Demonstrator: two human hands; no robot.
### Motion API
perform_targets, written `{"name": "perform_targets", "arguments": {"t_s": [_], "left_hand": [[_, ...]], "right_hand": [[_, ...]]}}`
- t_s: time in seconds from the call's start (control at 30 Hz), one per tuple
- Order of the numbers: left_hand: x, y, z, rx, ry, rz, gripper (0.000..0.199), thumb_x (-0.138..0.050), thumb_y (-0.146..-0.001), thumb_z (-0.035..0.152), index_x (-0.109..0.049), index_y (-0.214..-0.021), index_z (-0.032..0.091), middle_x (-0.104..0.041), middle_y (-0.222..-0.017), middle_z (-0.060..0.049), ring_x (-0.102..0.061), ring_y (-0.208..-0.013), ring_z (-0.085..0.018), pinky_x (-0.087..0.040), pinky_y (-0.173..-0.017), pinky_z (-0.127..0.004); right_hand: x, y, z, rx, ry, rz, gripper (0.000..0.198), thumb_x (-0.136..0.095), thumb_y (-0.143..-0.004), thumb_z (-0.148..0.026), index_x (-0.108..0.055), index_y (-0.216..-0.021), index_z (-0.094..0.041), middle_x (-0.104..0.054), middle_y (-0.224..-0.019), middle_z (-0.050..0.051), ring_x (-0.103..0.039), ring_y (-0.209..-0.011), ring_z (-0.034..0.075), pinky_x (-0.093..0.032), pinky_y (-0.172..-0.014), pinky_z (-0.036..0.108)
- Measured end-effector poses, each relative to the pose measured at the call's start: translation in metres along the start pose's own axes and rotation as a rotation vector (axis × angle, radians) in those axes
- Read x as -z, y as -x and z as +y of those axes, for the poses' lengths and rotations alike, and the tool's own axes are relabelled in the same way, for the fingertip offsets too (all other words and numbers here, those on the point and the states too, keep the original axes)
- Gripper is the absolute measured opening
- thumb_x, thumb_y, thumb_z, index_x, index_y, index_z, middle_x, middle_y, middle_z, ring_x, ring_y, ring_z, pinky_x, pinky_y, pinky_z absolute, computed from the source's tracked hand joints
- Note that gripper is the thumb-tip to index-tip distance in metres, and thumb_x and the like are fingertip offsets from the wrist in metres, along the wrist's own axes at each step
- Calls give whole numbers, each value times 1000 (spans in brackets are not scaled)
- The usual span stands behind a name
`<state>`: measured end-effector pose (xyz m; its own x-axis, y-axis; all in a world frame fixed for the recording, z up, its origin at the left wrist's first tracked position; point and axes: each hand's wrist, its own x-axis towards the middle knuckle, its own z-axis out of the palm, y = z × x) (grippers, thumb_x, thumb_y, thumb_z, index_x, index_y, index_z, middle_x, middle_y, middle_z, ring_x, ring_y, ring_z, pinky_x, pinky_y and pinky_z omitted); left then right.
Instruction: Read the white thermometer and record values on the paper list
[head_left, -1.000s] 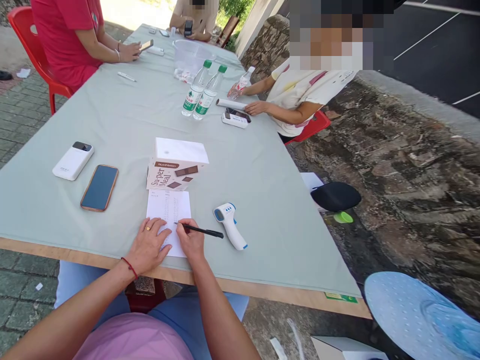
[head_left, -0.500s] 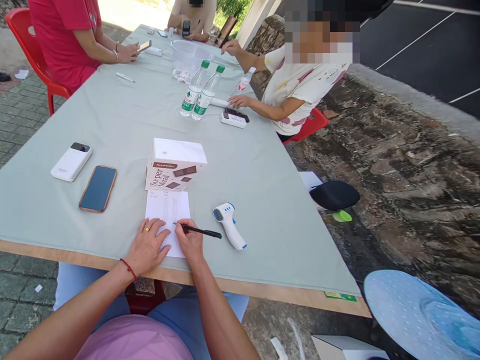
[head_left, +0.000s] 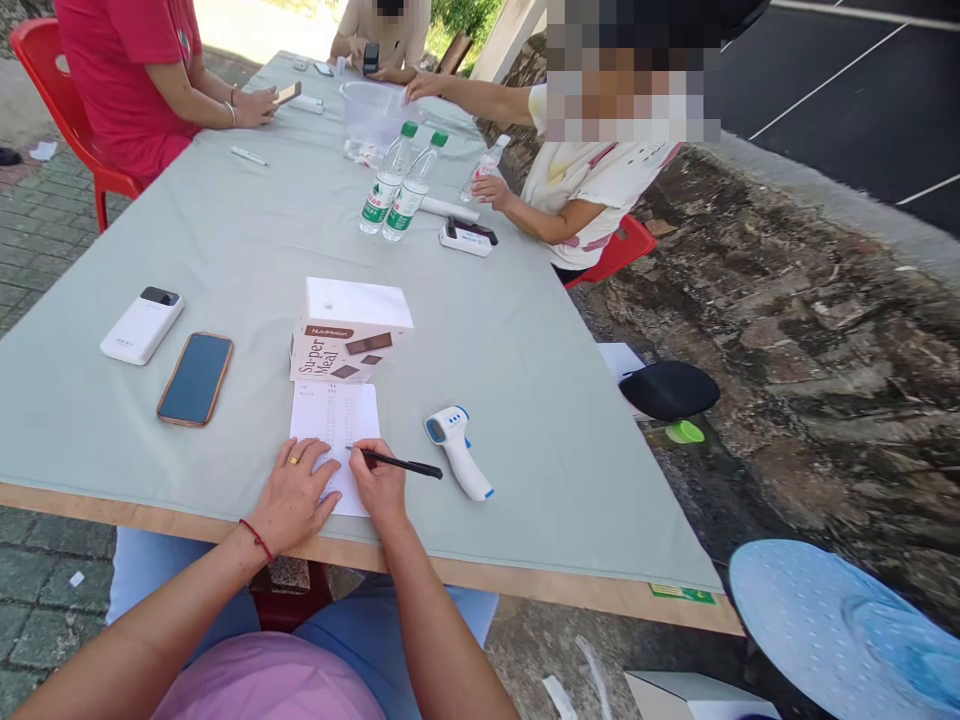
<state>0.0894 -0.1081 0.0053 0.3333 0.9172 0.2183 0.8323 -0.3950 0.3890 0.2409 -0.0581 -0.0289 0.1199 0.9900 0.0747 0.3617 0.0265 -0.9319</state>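
My left hand [head_left: 295, 495], with a ring and a red wrist cord, lies flat with fingers spread on a white paper sheet [head_left: 336, 425] near the table's front edge. My right hand [head_left: 381, 484] grips a black pen [head_left: 401, 463], its tip on the paper. A white box with brown print [head_left: 346, 330] stands just beyond the sheet. A white and blue forehead thermometer [head_left: 458, 451] lies to the right of the pen.
A phone [head_left: 196, 377] and a white power bank [head_left: 142, 325] lie to the left on the grey-green table [head_left: 525, 400]. Two green-capped bottles [head_left: 398, 183] and a clear tub [head_left: 373, 115] stand further back. Three other people sit around the table; one at the right reaches toward the tub.
The person at the right has stretched one arm out toward the clear tub and taken hold of a small bottle with the other hand. My hands and pen have stayed put.
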Motion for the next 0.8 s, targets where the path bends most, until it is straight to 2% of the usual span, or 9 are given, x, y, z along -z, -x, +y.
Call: {"name": "perform_targets", "arguments": {"t_s": [0.8], "left_hand": [[1, 0, 1, -6, -51, -8, 31, -60, -87, 27, -59, -117, 19, -56, -127, -12, -46, -126, -30, -33, -111, -53]], "right_hand": [[2, 0, -4, -38, -13, -8, 18, -52, -71, -37, -60, -70, -21, -59, -59, -2, -52, -57, 15, -45, -61, 30]]}}
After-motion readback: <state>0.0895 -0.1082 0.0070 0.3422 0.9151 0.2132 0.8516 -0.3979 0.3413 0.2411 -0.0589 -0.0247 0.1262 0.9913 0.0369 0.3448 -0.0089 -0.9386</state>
